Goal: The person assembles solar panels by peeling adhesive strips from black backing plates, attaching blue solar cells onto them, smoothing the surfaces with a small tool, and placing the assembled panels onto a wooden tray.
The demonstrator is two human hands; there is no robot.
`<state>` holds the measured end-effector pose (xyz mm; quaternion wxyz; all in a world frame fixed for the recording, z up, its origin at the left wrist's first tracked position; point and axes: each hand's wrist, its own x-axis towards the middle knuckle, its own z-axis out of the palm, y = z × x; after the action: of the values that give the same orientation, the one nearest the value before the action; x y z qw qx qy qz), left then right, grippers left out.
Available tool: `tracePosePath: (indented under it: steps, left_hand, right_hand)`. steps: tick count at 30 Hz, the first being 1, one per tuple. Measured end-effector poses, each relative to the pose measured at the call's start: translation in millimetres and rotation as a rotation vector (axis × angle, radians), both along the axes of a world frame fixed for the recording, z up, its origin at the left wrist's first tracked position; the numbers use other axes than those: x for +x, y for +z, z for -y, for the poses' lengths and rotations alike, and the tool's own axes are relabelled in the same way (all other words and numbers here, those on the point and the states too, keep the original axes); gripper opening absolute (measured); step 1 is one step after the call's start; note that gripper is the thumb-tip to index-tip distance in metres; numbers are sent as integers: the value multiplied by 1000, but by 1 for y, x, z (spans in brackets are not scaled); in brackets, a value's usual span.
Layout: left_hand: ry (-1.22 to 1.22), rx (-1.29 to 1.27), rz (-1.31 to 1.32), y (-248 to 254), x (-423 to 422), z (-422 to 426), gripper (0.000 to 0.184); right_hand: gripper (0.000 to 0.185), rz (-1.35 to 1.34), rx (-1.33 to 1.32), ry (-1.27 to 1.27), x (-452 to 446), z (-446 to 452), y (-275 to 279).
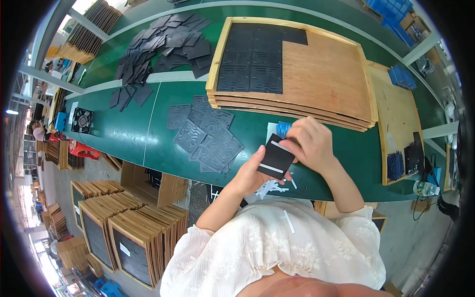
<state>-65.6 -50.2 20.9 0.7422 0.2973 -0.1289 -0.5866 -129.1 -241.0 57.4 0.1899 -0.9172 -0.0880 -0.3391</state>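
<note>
A black square piece [277,157] with two white strips across it is held in front of my chest. My left hand [251,172] grips its left edge, with the thumb on its face. At the piece's upper right corner, my right hand [309,143] has its fingers bent and thumb pressed in; whether it grips the piece or a strip's end is hard to tell. Below the piece, white strips [269,188] lie at the table's front edge. Behind the hands sits a small blue object [283,129], partly hidden. Patterned dark squares [217,143] lie overlapping to the left.
Stacked wooden trays [326,74] stand at the back, the top one partly filled with black squares. A heap of black pieces [173,42] is at the back left. A small fan [82,120] stands far left, and a wooden board [396,114] lies at right.
</note>
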Motion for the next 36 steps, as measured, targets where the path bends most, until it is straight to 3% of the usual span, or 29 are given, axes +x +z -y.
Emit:
tracePosePath:
  steps: [7, 10, 14, 17, 20, 26, 28, 31, 36]
  left_hand:
    - [-3, 35, 1, -9, -3, 2, 68]
    - [59, 52, -72, -3, -1, 7, 65]
    - [-55, 5, 5, -19, 3, 6, 63]
    - [209, 210, -87, 5, -2, 18, 65]
    - [187, -70, -129, -14, 24, 12, 65]
    - [282, -235, -228, -9, 45, 5, 61]
    - [298, -219, -110, -5, 46, 4, 68]
    - [311, -205, -89, -2, 44, 4, 93]
    - [348, -112, 53, -5, 41, 8, 104]
  right_hand:
    - [36, -43, 121, 172, 0, 2, -2]
    - [35, -104, 82, 229, -8, -7, -3]
    - [32, -77, 2, 214, -7, -15, -8]
    - [33, -144, 34, 355, -15, -24, -9]
    - [31, -243, 102, 486, -32, -45, -4]
    - [36, -300, 228, 304, -49, -32, -33]
    - [38, -314, 274, 105, -49, -15, -32]
    - [58, -294, 193, -107, -37, 7, -31]
    - [67, -345, 122, -95, -28, 17, -32]
